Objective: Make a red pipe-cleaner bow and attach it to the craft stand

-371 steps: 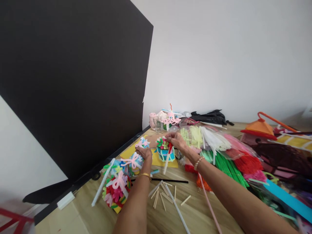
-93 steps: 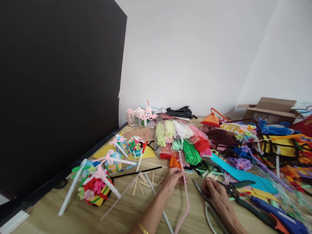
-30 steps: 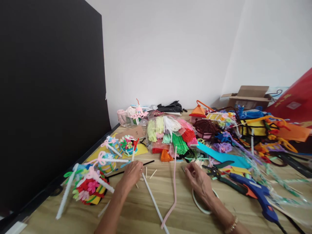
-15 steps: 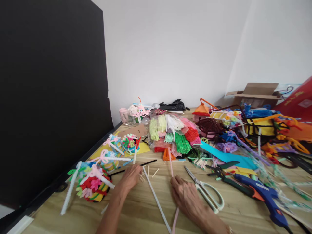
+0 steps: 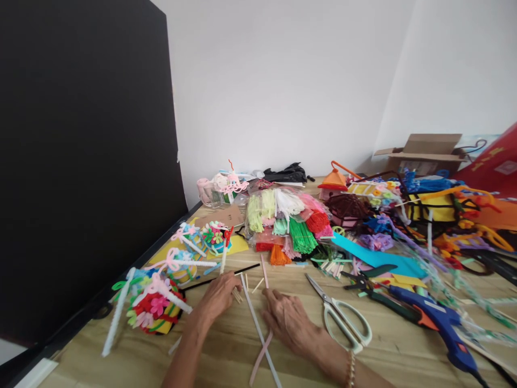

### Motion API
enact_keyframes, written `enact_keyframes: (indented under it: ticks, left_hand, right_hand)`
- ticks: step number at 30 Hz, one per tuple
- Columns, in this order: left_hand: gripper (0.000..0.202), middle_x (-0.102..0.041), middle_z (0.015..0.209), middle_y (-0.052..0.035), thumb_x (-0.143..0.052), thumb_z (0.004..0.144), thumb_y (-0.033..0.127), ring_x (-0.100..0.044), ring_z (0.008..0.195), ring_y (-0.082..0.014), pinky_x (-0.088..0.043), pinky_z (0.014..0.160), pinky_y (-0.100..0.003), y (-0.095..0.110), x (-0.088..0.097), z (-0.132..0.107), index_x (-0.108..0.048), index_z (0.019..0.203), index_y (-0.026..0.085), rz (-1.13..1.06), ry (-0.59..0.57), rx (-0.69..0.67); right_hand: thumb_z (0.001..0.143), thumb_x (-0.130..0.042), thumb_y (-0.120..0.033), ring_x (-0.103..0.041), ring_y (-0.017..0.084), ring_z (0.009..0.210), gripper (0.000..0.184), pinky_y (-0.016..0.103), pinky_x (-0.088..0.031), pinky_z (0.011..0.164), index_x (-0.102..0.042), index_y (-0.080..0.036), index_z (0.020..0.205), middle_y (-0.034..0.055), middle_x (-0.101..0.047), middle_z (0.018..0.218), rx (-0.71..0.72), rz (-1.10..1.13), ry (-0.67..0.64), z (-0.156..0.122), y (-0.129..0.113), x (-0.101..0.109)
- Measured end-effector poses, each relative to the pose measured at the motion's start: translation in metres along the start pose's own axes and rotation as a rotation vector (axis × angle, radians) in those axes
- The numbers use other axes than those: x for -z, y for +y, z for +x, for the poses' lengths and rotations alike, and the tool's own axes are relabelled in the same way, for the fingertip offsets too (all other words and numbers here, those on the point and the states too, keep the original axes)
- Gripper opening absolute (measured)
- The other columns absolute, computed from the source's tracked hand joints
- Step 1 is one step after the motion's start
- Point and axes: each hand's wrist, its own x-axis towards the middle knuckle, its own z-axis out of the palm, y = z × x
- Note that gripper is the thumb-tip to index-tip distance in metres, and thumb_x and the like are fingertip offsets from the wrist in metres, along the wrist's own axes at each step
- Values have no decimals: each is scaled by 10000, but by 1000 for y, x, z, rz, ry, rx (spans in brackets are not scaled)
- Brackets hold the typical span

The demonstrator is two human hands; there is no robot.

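Note:
My left hand (image 5: 220,295) rests on the table with its fingers curled down over several short wooden sticks (image 5: 237,295), whose ends poke out beside the thumb. Close to those fingertips is the upper end of a long white pipe cleaner (image 5: 253,315), which runs down between my hands. My right hand (image 5: 288,319) is closed over a pale pink pipe cleaner (image 5: 264,269). Its upper part sticks out beyond the fingers, and its lower part emerges under the palm, crossing the white one. Loose sticks (image 5: 257,285) lie between the hands. Scissors (image 5: 337,312) with pale handles lie right of my right hand.
Pipe-cleaner flower pieces (image 5: 155,307) stand at left beside a black panel (image 5: 89,161). Bundles of coloured pipe cleaners (image 5: 288,218) lie ahead. Pliers (image 5: 388,302), a blue glue gun (image 5: 438,326) and a blue strip (image 5: 375,256) lie right. Behind them is a cardboard box (image 5: 424,156).
My right hand has moved left with the pink pipe cleaner, which now crosses the white one near the bottom. My left hand has stayed almost in place.

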Motion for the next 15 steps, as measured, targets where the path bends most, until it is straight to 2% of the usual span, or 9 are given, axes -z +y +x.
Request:
enact_keyframes:
  ticks: [3, 8, 11, 14, 15]
  left_hand:
    - [391, -617, 908, -35, -437, 639, -72, -570, 926, -183, -408, 838, -289, 2, -1, 1, -598, 869, 200, -6, -13, -20]
    - [389, -634, 860, -34, -406, 612, -84, -580, 851, -172, -409, 774, -267, 11, 3, 4, -590, 822, 187, -6, -40, -24]
    - [352, -636, 811, -24, -412, 604, -80, -579, 791, -170, -404, 718, -260, 15, 5, 5, -576, 765, 187, 2, -57, -12]
    - [313, -628, 786, -25, -419, 625, -71, -574, 790, -172, -397, 720, -261, 15, 5, 6, -566, 735, 182, 9, -63, -3]
    - [304, -627, 787, -27, -419, 636, -67, -572, 800, -173, -395, 731, -263, 14, 5, 6, -564, 732, 182, 10, -62, -1]
  right_hand:
    - [919, -442, -254, -606, 243, 939, 275, 378, -489, 759, -483, -226, 1189, 101, -651, 1064, -16, -14, -76, 3, -7, 2]
    - [904, -467, -224, -622, 195, 794, 95, 292, -462, 642, -538, -215, 966, 53, -649, 901, -62, -8, -135, 13, -14, 8]
    - [853, -532, -244, -602, 215, 823, 57, 287, -435, 618, -541, -215, 901, 61, -624, 921, -73, -12, -153, 12, -23, 11]
    - [788, -584, -254, -583, 254, 850, 92, 313, -423, 617, -544, -223, 865, 70, -614, 931, -35, -44, -142, 2, -33, 2]
    - [776, -582, -246, -580, 267, 842, 98, 328, -423, 620, -545, -213, 860, 85, -618, 922, -15, -88, -100, -2, -35, -4]
